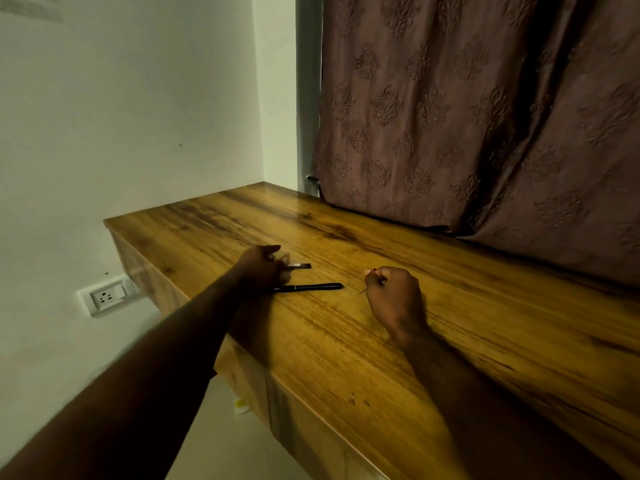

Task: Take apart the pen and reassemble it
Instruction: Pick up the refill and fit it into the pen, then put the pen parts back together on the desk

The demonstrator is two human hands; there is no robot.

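Pen's in pieces toward the left end of the worktop (450,323), so the big worry is that edge. The left hand (263,268) reaches in across it, and a nudge from that forearm could roll the round black barrel (311,287), lying loose just beside it, off to the floor. The right hand (393,296) is curled tight, pinching a thin rod (362,291), the refill I'd guess, and squeezing or leaning on it could bend it. The short dark piece (302,266) at the left fingertips looks easy to flick away. It's dim and the left hand is blurred, so I can't tell if it grips that piece or only touches it. The barrel's near end hides under that hand, and most of the rod is buried in the fist.
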